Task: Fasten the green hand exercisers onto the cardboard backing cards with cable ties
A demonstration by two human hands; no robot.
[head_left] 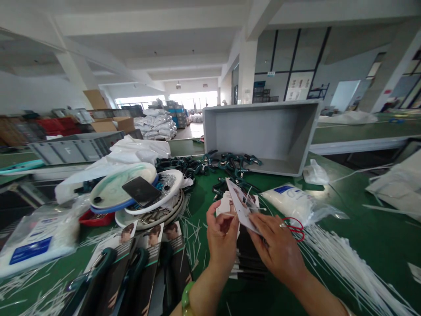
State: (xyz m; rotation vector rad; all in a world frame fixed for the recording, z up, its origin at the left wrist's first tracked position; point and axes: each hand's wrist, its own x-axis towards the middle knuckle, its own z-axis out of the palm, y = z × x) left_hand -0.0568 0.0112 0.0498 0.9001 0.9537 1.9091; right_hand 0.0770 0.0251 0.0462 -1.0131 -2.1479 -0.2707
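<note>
A white printed card (241,208) is held tilted above the green table by my right hand (279,243), its fingers closed on the card's right edge. A thin white cable tie (251,199) sticks out from the card. My left hand (222,239) is just left of the card, thumb and fingers drawn together near its lower edge; what they pinch, if anything, is too small to tell. Beneath both hands lies a stack of similar cards (246,259). Dark green tools (230,164) lie heaped behind the hands.
A grey crate (259,136) lies on its side at the back. Loose cable ties (348,267) and red scissors (296,228) are at right, near a plastic bag (289,202). Left are round trays (123,186), a red dish (97,218) and carded tools (131,274).
</note>
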